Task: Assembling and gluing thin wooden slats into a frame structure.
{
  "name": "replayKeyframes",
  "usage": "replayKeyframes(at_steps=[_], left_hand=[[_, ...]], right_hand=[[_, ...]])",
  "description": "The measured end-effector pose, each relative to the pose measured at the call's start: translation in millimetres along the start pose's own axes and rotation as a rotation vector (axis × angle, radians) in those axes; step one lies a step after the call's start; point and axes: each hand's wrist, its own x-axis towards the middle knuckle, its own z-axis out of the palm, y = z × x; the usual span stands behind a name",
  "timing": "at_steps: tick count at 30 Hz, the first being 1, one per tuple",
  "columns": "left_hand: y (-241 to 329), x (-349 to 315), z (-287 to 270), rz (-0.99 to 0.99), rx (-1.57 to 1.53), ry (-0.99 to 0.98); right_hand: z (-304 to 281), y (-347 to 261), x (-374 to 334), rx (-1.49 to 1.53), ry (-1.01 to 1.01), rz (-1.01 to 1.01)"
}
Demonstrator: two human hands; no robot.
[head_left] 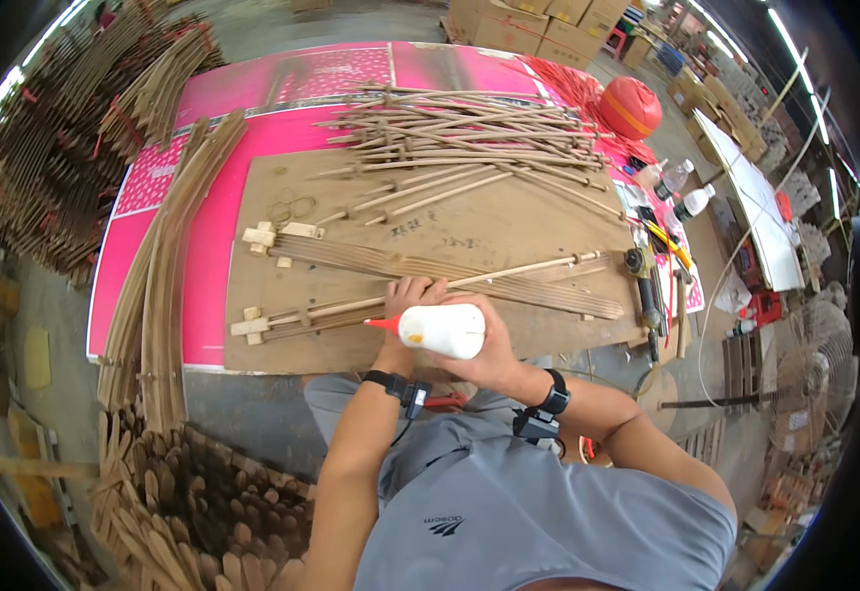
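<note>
My right hand (489, 350) grips a white squeeze bottle (445, 331) with a red pointed nozzle, tilted so the nozzle points left. Just beyond the bottle, my left hand (415, 293) is closed over a thin wooden rod (523, 268), which runs from lower left to upper right. Part of that hand and wrist is hidden behind the bottle. Under and beside the rod lie bundled flat wooden slats (351, 258), crossing it at a shallow angle. Small pale wooden blocks (251, 325) sit at the left ends of the rod and slats.
A brown board (292, 197) covers much of the pink table (215, 330). Many rods (469, 133) are piled at the back. Long slats (159, 295) overhang the left edge. An angle grinder (643, 286), bottles (694, 202) and red twine (630, 108) lie right. A fan (812, 379) stands beyond.
</note>
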Motion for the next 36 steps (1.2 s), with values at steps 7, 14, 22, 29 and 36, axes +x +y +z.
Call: replayKeyframes(at_steps=[7, 14, 22, 29, 36], left_hand=[[13.8, 24.2, -32.8, -0.044, -0.086, -0.086], [-17.1, 21.0, 10.3, -0.043, 0.071, -0.046], [-20.7, 27.6, 25.8, -0.061, 0.088, 0.036], [-15.8, 33.9, 18.5, -0.083, 0.120, 0.082], [-13.1, 36.6, 13.6, -0.102, 0.114, 0.056]], right_hand=[[53.4, 11.3, 25.2, 0.034, -0.123, -0.013], [75.8, 13.0, 55.1, -0.508, -0.159, -0.289], [83.8, 20.9, 58.4, -0.522, -0.209, -0.171], [85.6, 33.1, 55.6, -0.380, -0.213, -0.077], [86.3, 40.4, 53.4, -0.306, -0.246, -0.045]])
